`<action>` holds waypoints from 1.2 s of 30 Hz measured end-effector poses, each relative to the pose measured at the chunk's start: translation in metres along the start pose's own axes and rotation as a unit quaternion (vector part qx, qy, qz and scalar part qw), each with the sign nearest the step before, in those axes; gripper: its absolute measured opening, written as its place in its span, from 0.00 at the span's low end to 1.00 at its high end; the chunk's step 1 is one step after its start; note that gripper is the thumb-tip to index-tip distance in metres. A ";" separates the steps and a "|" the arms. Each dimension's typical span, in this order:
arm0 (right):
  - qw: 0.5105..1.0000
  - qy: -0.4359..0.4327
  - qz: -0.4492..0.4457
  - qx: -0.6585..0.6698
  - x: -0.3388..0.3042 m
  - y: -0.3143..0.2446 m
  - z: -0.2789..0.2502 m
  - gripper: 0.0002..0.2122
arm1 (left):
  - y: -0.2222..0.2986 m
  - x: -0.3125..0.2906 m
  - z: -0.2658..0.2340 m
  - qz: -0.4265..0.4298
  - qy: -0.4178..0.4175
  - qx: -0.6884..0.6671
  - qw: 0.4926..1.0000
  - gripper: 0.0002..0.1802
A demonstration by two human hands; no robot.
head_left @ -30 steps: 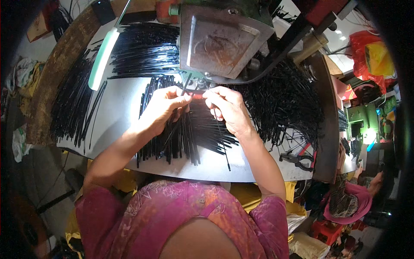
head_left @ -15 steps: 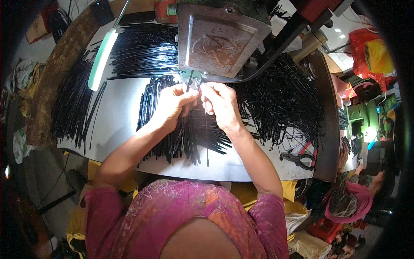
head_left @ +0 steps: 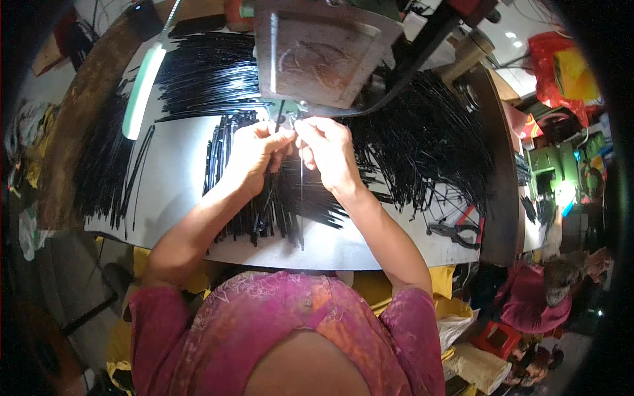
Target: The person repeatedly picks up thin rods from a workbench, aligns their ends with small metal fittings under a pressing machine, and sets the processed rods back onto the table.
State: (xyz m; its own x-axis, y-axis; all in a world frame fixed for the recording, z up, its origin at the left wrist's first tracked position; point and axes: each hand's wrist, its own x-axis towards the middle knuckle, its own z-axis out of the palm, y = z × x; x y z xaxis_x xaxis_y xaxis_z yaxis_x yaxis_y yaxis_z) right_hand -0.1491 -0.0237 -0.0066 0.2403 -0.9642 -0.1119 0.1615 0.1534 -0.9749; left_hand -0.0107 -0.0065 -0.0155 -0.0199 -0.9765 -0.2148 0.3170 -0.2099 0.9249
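Observation:
Both of my hands are close together under the front of a worn metal machine [head_left: 323,56]. My left hand [head_left: 257,155] pinches a thin black rod [head_left: 280,113], rather like an umbrella rib, whose upper part rises toward the machine. In my right hand [head_left: 332,150], fingertips are closed on another slender black rod [head_left: 302,214] that hangs down toward the table's near edge. The upper ends near the machine's working point are small and glare-washed, so their contact is unclear. Below my hands lies a pile of similar rods [head_left: 261,218], partly covered by my left wrist.
More black rods lie in heaps at the far left [head_left: 205,76], left edge [head_left: 105,171] and right [head_left: 422,145] of the white tabletop [head_left: 172,178]. Pliers [head_left: 456,232] rest at the right. A lamp [head_left: 144,92] hangs upper left. Another person [head_left: 535,297] works at the right.
The whole view has shifted slightly, so the machine and table sit further left and higher. My hands keep their grips beneath the machine. The person at the right has changed arm position.

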 end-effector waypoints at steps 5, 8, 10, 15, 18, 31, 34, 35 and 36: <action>0.999 -0.008 0.001 0.034 0.000 0.000 0.001 0.07 | 0.007 -0.003 0.001 0.015 -0.001 0.064 0.998 0.11; 0.998 0.000 0.012 0.058 -0.001 0.001 0.001 0.08 | 0.011 -0.001 0.002 -0.002 0.013 0.096 0.995 0.12; 1.000 -0.008 0.015 0.021 -0.002 0.000 -0.003 0.08 | 0.013 0.000 0.001 -0.028 0.007 0.096 0.995 0.12; 0.986 -0.053 -0.034 -0.152 -0.024 -0.011 -0.037 0.08 | 0.017 0.001 -0.001 -0.044 -0.004 0.125 0.991 0.12; 0.942 -0.003 -0.010 -0.336 -0.044 -0.024 -0.072 0.08 | 0.021 0.000 -0.004 -0.034 -0.021 0.143 0.989 0.13; 0.619 0.172 -0.006 -0.766 -0.067 -0.037 -0.154 0.10 | 0.070 -0.026 -0.127 0.121 0.108 0.781 0.603 0.17; 0.649 0.162 -0.003 -0.744 -0.065 -0.039 -0.158 0.15 | 0.064 -0.036 -0.125 0.250 0.115 0.792 0.545 0.19; 0.659 0.167 -0.001 -0.733 -0.063 -0.039 -0.159 0.13 | 0.060 -0.036 -0.116 0.314 0.076 0.753 0.573 0.20; 0.656 0.160 0.005 -0.737 -0.061 -0.038 -0.159 0.12 | 0.055 -0.041 -0.104 0.377 -0.043 0.537 0.754 0.21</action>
State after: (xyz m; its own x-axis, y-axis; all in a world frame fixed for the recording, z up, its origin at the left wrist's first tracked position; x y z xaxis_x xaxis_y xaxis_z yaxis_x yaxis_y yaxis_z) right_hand -0.3223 -0.0056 0.0067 -0.0168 -0.9970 0.0759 -0.9972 0.0111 -0.0740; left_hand 0.1066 0.0271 0.0117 -0.2943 -0.8283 0.4768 -0.6800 0.5320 0.5046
